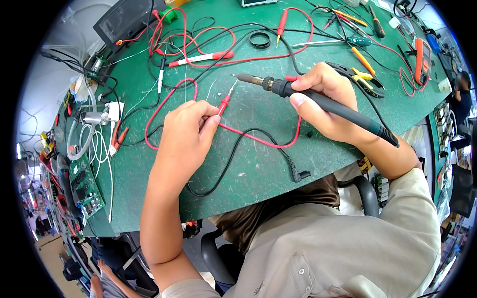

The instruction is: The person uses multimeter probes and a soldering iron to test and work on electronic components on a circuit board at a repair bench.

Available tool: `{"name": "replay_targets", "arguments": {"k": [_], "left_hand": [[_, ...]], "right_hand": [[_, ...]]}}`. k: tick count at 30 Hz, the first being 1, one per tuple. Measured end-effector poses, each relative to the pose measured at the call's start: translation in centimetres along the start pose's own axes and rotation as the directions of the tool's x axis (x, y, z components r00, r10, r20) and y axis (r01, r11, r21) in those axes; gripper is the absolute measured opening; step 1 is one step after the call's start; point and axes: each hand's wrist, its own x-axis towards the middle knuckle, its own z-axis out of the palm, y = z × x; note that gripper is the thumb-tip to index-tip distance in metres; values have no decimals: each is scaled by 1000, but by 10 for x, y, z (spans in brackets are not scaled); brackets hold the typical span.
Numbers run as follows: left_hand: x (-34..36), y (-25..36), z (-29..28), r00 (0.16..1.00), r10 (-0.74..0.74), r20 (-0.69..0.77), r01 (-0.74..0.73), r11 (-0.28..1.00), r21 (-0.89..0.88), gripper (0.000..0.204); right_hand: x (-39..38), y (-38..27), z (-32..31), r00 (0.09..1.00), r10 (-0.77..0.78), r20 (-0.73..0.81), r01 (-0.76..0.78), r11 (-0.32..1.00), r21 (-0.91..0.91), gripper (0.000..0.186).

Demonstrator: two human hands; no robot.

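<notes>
My left hand (191, 134) is closed on a red test probe (223, 104), pinched between thumb and fingers, with its bare metal end pointing up to the right. My right hand (323, 107) grips a dark soldering iron (355, 115), whose tip is very close to the probe's end; whether they touch I cannot tell. A thin pale wire (209, 90) lies just beside the probe. Red and black leads run around both hands, and pliers with yellow-and-black handles (365, 77) lie beyond my right hand.
The green bench (258, 179) also holds tangled leads, a black tape ring (259, 40), screwdrivers (376, 22), an orange multimeter (422, 62), a white plug (116, 110) with cables, and a circuit board (85, 186). A chair armrest (367, 196) is below. Other people (461, 102) are at the sides.
</notes>
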Motion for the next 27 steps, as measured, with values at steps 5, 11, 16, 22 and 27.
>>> {"name": "replay_targets", "arguments": {"k": [5,11,16,22,27], "left_hand": [[0,1,-2,1000,-9,9,9,1000,21,13],[1,3,-1,999,-44,24,44,999,1,12],[1,5,-2,997,-65,38,65,998,-3,12],[0,5,0,998,-60,16,60,997,-41,11],[0,6,0,998,-62,12,63,997,-51,10]], "right_hand": [[0,2,3,999,30,32,-31,998,46,18],[-1,2,4,993,54,100,-58,998,35,19],[-1,4,4,996,39,86,-42,998,43,19],[0,1,2,997,43,68,-48,996,76,16],[-1,6,5,999,-6,34,3,997,78,17]]}}
